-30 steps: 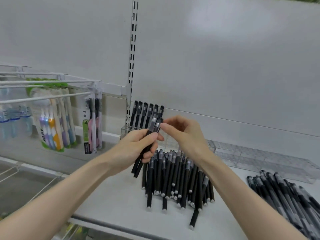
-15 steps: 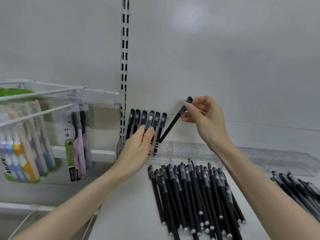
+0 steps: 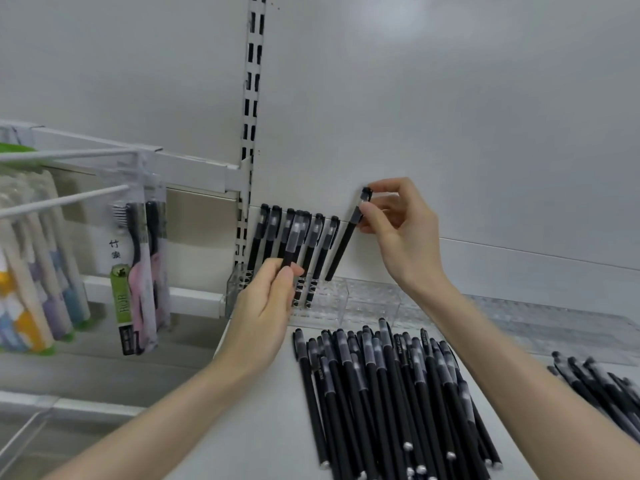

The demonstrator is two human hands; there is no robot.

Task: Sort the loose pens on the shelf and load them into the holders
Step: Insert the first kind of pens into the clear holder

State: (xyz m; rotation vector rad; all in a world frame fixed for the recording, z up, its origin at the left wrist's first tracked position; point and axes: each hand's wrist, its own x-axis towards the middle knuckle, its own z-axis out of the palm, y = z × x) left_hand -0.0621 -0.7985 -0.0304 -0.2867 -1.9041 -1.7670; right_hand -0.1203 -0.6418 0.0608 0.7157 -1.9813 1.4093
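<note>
Head view: at the centre of the frame, the right hand point(image 3: 398, 233) pinches the capped top of a black pen point(image 3: 347, 237) between thumb and fingertips, the pen tilted with its lower tip at the top edge of the clear plastic holder point(image 3: 332, 299). The left hand point(image 3: 266, 306), left of centre, grips the lower barrel of a second black pen point(image 3: 292, 242), held upright in front of the row of pens already standing in the holder point(image 3: 313, 251). That row stands at the holder's left end, against the white back panel point(image 3: 450, 116). More clear holders point(image 3: 554, 327) run along the back of the shelf toward the right edge. A loose pile of black pens point(image 3: 391, 393) lies on the white shelf point(image 3: 263, 427) at lower centre, and another pile point(image 3: 602, 389) lies at the lower right edge. On the left of the frame, packaged toothbrushes point(image 3: 138, 271) hang from white pegs point(image 3: 69, 199).
</note>
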